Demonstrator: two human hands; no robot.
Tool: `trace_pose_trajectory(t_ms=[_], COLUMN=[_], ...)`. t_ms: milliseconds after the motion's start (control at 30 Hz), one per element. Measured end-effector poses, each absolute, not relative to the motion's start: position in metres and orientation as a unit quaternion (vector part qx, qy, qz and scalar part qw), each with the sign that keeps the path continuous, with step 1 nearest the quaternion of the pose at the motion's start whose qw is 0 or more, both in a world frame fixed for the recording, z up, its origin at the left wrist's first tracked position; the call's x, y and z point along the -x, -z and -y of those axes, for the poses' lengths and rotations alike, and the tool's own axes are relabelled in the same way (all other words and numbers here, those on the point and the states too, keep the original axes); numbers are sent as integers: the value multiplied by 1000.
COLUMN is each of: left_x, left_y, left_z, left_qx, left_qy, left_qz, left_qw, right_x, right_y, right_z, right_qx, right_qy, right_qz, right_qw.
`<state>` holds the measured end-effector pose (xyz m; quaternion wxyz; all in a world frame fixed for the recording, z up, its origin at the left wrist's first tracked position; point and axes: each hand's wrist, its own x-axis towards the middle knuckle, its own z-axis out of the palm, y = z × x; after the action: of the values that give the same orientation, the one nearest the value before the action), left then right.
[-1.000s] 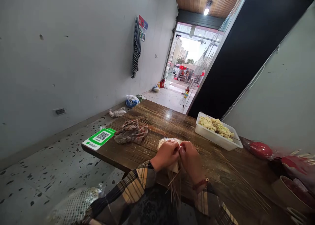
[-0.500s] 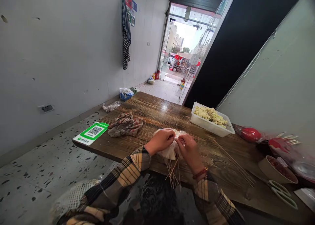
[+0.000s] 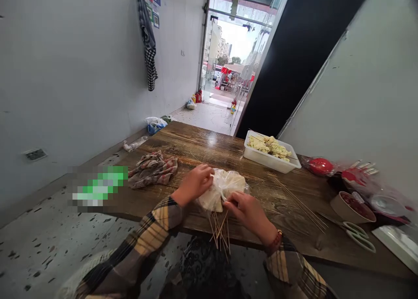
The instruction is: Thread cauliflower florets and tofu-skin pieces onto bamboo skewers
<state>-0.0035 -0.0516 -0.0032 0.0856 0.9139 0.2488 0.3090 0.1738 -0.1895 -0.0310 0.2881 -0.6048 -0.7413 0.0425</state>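
Note:
On the wooden table before me lies a clear plastic bag [image 3: 230, 183] around pale, flat pieces of food. Thin wooden skewers [image 3: 220, 233] stick out of its near side and over the table's edge. My right hand [image 3: 248, 209] is closed in a pinch on a twisted, gathered bit of the bag at its near right. At the bag's upper left, my left hand [image 3: 196, 185] has curled fingers closed against the plastic; its fingertips are partly hidden. A crumpled, patterned cloth [image 3: 155, 169] lies to the left of my left hand.
A white tub [image 3: 272, 161] of cauliflower pieces on skewers stands at the back right. Loose skewers [image 3: 298, 203] lie right of my hands, near scissors [image 3: 359, 237] and a paper bowl [image 3: 352, 207] with red contents. Red bagged items [image 3: 321, 165] sit by the right wall.
My hands have moved apart from the bag's top middle, the left to the left and the right lower. More of the bag shows between them. The view has shifted right.

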Motion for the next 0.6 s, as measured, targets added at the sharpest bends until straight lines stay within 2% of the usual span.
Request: trace_pose_trajectory(t_ms=[133, 300, 400, 500, 600], left_x=[12, 8, -1, -8, -10], left_y=[2, 4, 6, 9, 14], left_z=[40, 15, 1, -11, -21], left_qx=[-805, -717, -671, -630, -611], left_qy=[-423, -462, -491, -518, -525], left_qz=[-338, -375, -368, -369, -383], left_qw=[243, 363, 418, 445, 452], right_x=[-173, -161, -157, -159, -167], right_y=[15, 7, 9, 13, 10], right_z=[176, 152, 144, 139, 134], right_qx=[619, 625, 631, 626, 623], right_qy=[-39, 23, 50, 38, -13], right_qz=[727, 753, 752, 748, 722], right_qw=[296, 202, 185, 217, 301])
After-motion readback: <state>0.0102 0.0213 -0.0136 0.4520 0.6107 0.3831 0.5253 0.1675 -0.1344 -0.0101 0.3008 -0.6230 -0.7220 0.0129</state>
